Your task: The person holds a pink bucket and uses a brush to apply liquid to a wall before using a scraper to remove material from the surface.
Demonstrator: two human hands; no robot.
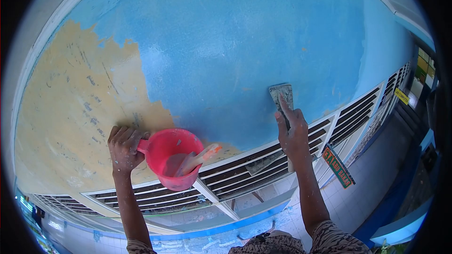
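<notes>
- Scraper (281, 93), head view: above and to the right of the pink pot (162, 149), blade up against or close to the blue wall (226, 56); contact cannot be told
- Right hand (294, 134): closed around the scraper, one finger laid along the blade
- Left hand (125, 149): just left of the pink pot, fingers wrapped round its handle
- Pale tool with an orange end (202, 156): inside the pink pot, sticking out over its right rim
- Tan patch (70, 103): on the wall, left of and above the pink pot
- Hanging sign (338, 165): well to the right of the pink pot
</notes>
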